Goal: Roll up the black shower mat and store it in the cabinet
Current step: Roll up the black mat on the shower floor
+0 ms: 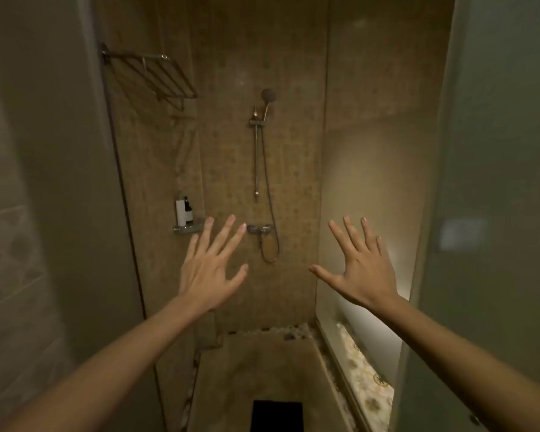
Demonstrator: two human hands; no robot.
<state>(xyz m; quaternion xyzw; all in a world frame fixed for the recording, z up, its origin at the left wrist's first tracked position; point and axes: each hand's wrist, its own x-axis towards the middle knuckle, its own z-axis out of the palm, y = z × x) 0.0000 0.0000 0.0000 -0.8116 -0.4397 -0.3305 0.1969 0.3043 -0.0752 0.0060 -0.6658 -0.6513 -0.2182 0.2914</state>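
The black shower mat [276, 415] lies flat on the shower floor at the bottom edge of the head view; only its far end shows. My left hand [211, 269] is raised at chest height in front of the shower wall, fingers spread, holding nothing. My right hand [363, 266] is held up the same way to the right, fingers apart and empty. Both hands are well above the mat and apart from it. No cabinet is in view.
A narrow shower stall lies ahead with a shower head on a rail [267, 98], a mixer tap [261, 229], a small shelf with bottles [184, 213] and a wire rack [156, 73] on the left. Glass panels flank both sides. A lit pebble strip [365, 372] runs along the right.
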